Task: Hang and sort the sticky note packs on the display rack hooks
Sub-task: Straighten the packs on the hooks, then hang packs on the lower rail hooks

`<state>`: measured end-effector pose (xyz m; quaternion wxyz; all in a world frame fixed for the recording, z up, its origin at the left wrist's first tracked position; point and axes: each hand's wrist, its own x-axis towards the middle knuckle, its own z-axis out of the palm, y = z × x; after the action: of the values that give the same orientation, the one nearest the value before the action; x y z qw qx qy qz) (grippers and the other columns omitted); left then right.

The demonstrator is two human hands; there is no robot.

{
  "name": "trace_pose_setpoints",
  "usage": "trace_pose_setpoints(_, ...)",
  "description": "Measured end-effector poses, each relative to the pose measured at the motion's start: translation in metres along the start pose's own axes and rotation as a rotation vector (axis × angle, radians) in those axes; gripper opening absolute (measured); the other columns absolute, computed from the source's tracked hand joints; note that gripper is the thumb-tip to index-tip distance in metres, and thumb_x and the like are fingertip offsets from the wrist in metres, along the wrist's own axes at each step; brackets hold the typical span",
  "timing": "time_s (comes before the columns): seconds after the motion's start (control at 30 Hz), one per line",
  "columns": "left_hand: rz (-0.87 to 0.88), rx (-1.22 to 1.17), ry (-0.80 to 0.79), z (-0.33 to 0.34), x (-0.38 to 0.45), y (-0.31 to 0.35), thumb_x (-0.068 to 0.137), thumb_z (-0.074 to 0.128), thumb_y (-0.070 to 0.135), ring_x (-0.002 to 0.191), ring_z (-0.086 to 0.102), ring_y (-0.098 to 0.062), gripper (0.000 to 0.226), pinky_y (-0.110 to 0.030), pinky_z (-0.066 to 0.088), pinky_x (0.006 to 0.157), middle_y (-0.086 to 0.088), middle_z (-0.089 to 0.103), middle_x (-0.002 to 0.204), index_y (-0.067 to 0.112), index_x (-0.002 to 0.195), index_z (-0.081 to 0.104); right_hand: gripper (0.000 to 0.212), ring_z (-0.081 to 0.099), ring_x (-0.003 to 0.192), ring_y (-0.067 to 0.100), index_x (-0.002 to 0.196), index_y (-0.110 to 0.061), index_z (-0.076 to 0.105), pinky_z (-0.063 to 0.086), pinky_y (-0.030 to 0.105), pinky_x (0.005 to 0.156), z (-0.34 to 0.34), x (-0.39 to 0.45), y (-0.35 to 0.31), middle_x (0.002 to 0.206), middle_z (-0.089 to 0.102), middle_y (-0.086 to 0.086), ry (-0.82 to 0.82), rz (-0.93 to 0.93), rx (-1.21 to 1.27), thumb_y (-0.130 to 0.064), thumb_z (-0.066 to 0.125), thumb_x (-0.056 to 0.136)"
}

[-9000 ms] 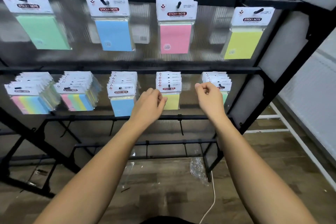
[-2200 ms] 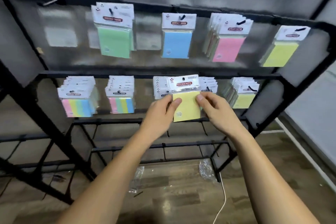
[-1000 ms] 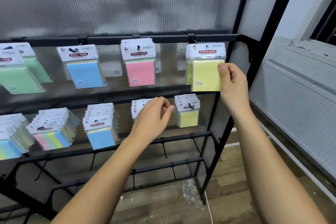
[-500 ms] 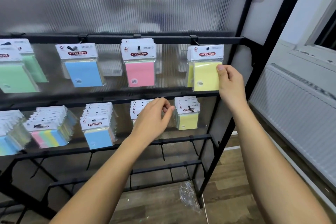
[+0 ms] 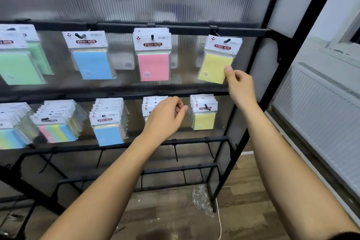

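Yellow "STICKY NOTE" pack (image 5: 215,68) hangs tilted, right hand (image 5: 240,85) pinching it.

A yellow sticky note pack (image 5: 215,68) hung tilted on the far-right hook (image 5: 226,40) of the display rack's top rail (image 5: 187,30), its lower right corner pinched by the right hand (image 5: 240,85). Blue (image 5: 91,64) and pink (image 5: 153,66) packs hung alongside, green (image 5: 18,66) at far left. Below, stacked packs (image 5: 204,117) crowded the second rail's hooks, the left hand (image 5: 165,119) at one stack.
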<state>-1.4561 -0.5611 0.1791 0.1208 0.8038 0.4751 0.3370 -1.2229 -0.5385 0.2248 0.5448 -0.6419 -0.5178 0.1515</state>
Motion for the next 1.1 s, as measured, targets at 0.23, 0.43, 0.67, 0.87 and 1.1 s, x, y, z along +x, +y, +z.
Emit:
trace_pose_setpoints(0.23, -0.073, 0.045, -0.092, 0.021, -0.022, -0.019, 0.098, 0.050, 0.038, 0.081, 0.054, -0.013, 0.018, -0.035, 0.048, 0.069, 0.007, 0.059, 0.086, 0.022, 0.092, 0.054, 0.032, 0.060, 0.073, 0.005, 0.077, -0.015, 0.069, 0.042, 0.024, 0.070, 0.019, -0.041, 0.050, 0.072, 0.071, -0.008, -0.173, 0.161, -0.101, -0.034, 0.053, 0.098)
trace_pose_setpoints(0.43, -0.156, 0.070, -0.167, 0.039, -0.039, -0.037, 0.099, 0.051, 0.036, 0.080, 0.057, -0.015, 0.020, -0.031, 0.045, 0.064, 0.004, 0.060, 0.086, 0.018, 0.091, 0.055, 0.030, 0.064, 0.079, 0.014, 0.071, -0.015, 0.069, 0.048, 0.026, 0.073, 0.035, -0.079, 0.088, 0.076, 0.073, -0.006, -0.270, 0.266, -0.253, -0.028, 0.053, 0.092)
trace_pose_setpoints(0.67, -0.423, 0.299, -0.174, 0.050, -0.049, -0.064, 0.099, 0.048, 0.042, 0.104, 0.057, -0.031, 0.038, -0.042, 0.050, 0.078, -0.010, 0.061, 0.111, 0.007, 0.112, 0.056, 0.026, 0.061, 0.101, 0.026, 0.091, -0.016, 0.064, 0.048, 0.035, 0.086, 0.054, -0.085, 0.103, 0.096, 0.068, 0.001, -0.301, 0.310, -0.392, -0.041, 0.056, 0.095)
trace_pose_setpoints(0.87, -0.586, 0.451, -0.097, 0.050, -0.041, -0.076, 0.094, 0.051, 0.052, 0.119, 0.049, -0.034, 0.061, -0.044, 0.046, 0.089, -0.017, 0.051, 0.127, 0.000, 0.126, 0.047, 0.052, 0.058, 0.114, 0.029, 0.123, -0.010, 0.052, 0.047, 0.039, 0.089, 0.059, -0.073, 0.103, 0.121, 0.063, 0.007, -0.247, 0.335, -0.470, -0.051, 0.058, 0.092)
trace_pose_setpoints(1.1, -0.648, 0.392, -0.062, 0.051, -0.034, -0.083, 0.091, 0.057, 0.056, 0.120, 0.050, -0.035, 0.066, -0.044, 0.047, 0.086, -0.017, 0.052, 0.128, 0.001, 0.126, 0.044, 0.072, 0.055, 0.120, 0.031, 0.130, -0.007, 0.045, 0.046, 0.042, 0.089, 0.063, -0.070, 0.101, 0.131, 0.054, 0.010, -0.223, 0.362, -0.553, -0.061, 0.063, 0.086)
